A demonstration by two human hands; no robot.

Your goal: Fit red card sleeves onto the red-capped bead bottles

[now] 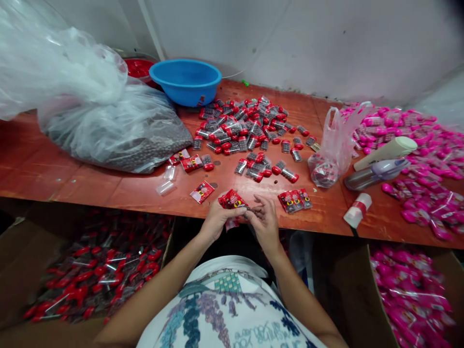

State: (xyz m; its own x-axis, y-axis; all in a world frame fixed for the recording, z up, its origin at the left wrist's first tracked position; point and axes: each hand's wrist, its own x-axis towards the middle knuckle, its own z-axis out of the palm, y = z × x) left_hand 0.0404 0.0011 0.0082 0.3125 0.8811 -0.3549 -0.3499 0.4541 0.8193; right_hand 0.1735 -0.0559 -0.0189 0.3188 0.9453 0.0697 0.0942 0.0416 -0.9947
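Observation:
Just off the table's front edge, my left hand [216,220] grips a red printed packet [232,198] between thumb and fingers. My right hand [266,222] meets it at the packet's right side, thumb and fingertips drawn together; what it pinches there is too small to make out. Red printed packets [294,200] lie side by side to the right of my hands. Another printed packet [202,192] lies to the left. Beyond my hands is a heap of small clear containers with red caps [232,126] and dark contents.
A blue basin [185,79] and a large clear bag of dark beads [123,130] stand at the back left. To the right are a small plastic bag [328,159], a bottle [373,175] and pink containers [416,130]. Boxes [377,295] sit below the table [108,188].

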